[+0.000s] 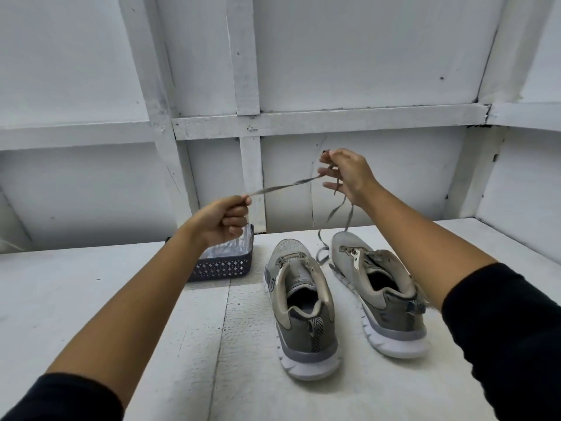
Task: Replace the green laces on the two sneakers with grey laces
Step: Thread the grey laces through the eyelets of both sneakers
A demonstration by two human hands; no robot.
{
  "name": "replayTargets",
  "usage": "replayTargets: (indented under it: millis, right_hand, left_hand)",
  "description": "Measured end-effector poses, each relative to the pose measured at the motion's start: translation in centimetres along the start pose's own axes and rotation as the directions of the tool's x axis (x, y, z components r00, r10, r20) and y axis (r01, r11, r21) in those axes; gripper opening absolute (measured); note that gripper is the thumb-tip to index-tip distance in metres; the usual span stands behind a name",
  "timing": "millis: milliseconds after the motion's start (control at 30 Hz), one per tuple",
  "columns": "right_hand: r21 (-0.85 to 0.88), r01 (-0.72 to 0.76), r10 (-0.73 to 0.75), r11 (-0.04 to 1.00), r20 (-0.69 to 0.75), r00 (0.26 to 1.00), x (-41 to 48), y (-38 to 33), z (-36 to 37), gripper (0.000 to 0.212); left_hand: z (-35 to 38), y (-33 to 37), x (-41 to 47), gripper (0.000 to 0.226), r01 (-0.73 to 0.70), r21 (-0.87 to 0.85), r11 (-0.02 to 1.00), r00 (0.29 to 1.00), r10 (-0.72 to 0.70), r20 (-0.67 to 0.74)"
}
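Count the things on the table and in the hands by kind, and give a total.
Sneakers: 2
Grey lace, held between left hand and right hand: 1
Basket: 1
Total: 4

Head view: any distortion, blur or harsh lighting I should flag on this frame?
Head view: wide-angle distortion splays the wall battens toward the edges; head view light is soft and even, with only faint shadows by the sneakers; in the head view the grey lace stretched between left hand and right hand looks slightly smeared, the sneakers crisp.
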State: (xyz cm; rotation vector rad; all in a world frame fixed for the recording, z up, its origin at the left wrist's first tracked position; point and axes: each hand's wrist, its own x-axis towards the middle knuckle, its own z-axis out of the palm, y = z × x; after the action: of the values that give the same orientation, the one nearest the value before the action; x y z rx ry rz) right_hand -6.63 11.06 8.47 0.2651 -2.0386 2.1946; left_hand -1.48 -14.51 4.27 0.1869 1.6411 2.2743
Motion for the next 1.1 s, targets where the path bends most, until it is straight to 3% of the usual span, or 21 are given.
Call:
replayTargets:
  millis: [33, 100, 200, 267, 333, 433, 567, 800, 967, 1100]
  right_hand:
    - [-0.036, -0.051, 0.052, 0.998, 0.035, 0.998, -0.1, 0.1, 0.0, 0.021]
    - [-0.271, -0.177, 0.206, 0.946, 0.085, 0.975, -0.6, 0.5, 0.1, 0.020]
    - [-0.698, -0.191, 0.297, 0.690, 0.033, 0.954, -1.3, 1.9, 0.4, 0.022]
    - [-0.802, -0.188, 0.300, 0.568, -0.011, 0.954, -1.6, 2.9, 0.5, 0.025]
    - [-0.794, -0.238, 0.337, 0.560, -0.044, 0.941, -2.1, 3.4, 0.6, 0.030]
    - [-0.640, -0.363, 0.437, 0.677, -0.048, 0.898, -2.7, 3.8, 1.3, 0.025]
    - [-0.402, -0.442, 0.486, 0.802, 0.008, 0.874, -3.6, 4.7, 2.3, 0.032]
    - [-0.177, -0.550, 0.544, 0.816, -0.084, 0.835, -5.3, 7.4, 2.7, 0.028]
    - [-0.124, -0.473, 0.450, 0.873, -0.170, 0.876, -5.8, 9.3, 3.6, 0.032]
    - [-0.178, -0.365, 0.313, 0.914, -0.262, 0.913, -5.9, 11.1, 3.7, 0.020]
  left_hand:
    - [-0.1, 0.2, 0.0, 0.018, -0.021, -0.042, 0.999, 0.999, 0.020, -0.029]
    - [-0.2, 0.2, 0.1, 0.017, -0.046, -0.124, 0.991, 0.995, 0.034, -0.095]
    - [0.2, -0.2, 0.3, 0.007, -0.088, -0.294, 0.952, 0.990, 0.052, -0.129]
    - [0.5, -0.6, 0.4, 0.009, -0.135, -0.367, 0.920, 0.981, 0.072, -0.182]
    - [0.8, -1.2, 0.7, 0.015, -0.148, -0.358, 0.922, 0.969, 0.063, -0.238]
    - [1.3, -2.2, 1.1, 0.029, -0.117, -0.255, 0.960, 0.949, 0.032, -0.314]
    - [2.6, -3.9, 1.4, 0.028, -0.106, -0.180, 0.978, 0.938, 0.038, -0.345]
    - [2.8, -7.0, 2.0, 0.022, -0.043, 0.000, 0.999, 0.926, 0.040, -0.374]
    - [3.0, -9.0, 2.0, 0.021, 0.007, 0.046, 0.999, 0.894, 0.014, -0.448]
    - [2.9, -10.2, 2.0, 0.022, 0.005, 0.124, 0.992, 0.895, 0.050, -0.443]
